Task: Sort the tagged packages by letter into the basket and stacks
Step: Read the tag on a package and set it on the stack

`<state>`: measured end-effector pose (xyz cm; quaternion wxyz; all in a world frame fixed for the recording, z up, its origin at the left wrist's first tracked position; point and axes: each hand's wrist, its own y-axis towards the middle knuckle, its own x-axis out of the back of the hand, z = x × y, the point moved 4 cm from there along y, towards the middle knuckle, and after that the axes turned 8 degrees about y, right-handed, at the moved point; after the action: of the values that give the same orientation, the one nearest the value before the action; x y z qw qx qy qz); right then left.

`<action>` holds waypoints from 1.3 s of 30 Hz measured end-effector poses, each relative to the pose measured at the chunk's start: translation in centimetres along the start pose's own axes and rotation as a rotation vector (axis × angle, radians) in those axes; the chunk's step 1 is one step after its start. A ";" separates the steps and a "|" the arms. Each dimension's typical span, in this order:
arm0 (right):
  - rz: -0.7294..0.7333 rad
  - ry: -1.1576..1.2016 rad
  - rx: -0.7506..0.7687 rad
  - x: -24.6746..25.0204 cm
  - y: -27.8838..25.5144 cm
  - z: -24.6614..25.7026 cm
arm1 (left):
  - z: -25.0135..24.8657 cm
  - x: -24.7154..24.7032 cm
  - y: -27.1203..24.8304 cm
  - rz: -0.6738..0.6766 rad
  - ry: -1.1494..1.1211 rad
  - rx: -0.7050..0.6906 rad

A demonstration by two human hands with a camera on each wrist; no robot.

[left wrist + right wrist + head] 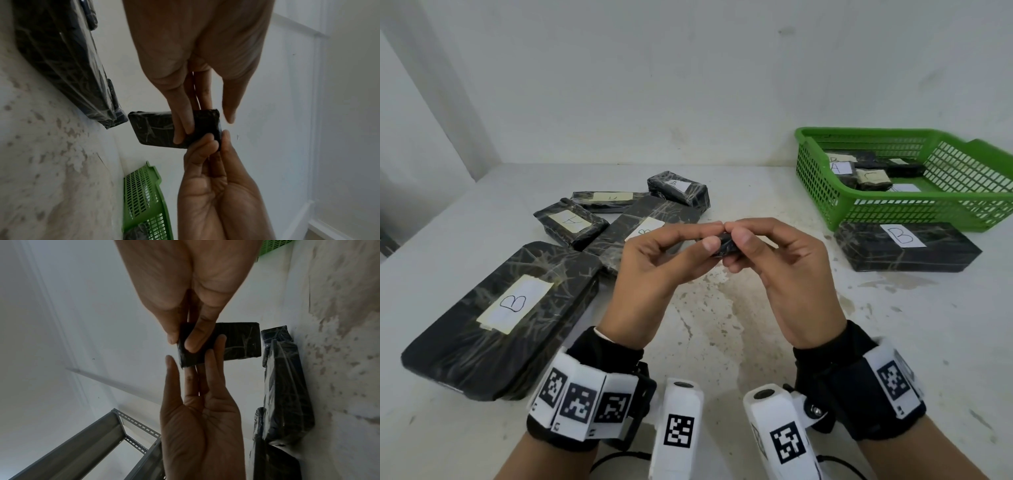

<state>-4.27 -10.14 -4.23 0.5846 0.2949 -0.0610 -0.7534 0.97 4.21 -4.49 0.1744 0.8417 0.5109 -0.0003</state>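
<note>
both hands, left (654, 263) and right (774, 263), pinch one small package (724, 245) at centre above the table (722, 325); its tag is hidden, so turn it gently until the letter shows; five packages lie from 9 to 11 o'clock, one b package (904, 248) at 2, the basket (893, 210) beyond holding several

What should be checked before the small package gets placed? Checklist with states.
1. Small package held: ok, fingers of the left hand and right hand pinch it above the table.
2. Its letter tag readable: cannot tell, no tag faces any view.
3. Green basket reachable and open-topped: ok, far right, packages already inside.
4. B package in front of the basket, ready as a stack base: ok, lies flat.
5. Unsorted packages remain: ok, the A package and others at left.
</note>
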 end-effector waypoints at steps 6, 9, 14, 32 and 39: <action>0.002 0.017 -0.012 -0.2 -0.2 -0.2 | -0.1 -0.1 0.0 -0.020 0.011 0.008; 0.010 0.021 -0.014 -0.4 -0.2 -0.3 | 0.0 0.1 0.0 -0.016 0.006 0.008; -0.004 0.005 -0.026 -0.4 -0.2 -0.5 | 0.0 0.4 0.1 -0.010 0.050 0.015; -0.234 0.050 -0.366 1.9 0.5 -2.0 | -0.1 0.5 0.4 0.073 0.193 0.031; -0.035 -0.192 -0.242 1.4 0.6 -1.1 | 0.4 1.0 0.6 0.032 0.255 0.110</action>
<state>-3.38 -11.29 -5.40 0.5941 0.1502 -0.0203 -0.7900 1.99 4.71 -4.84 0.0615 0.8514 0.5145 0.0815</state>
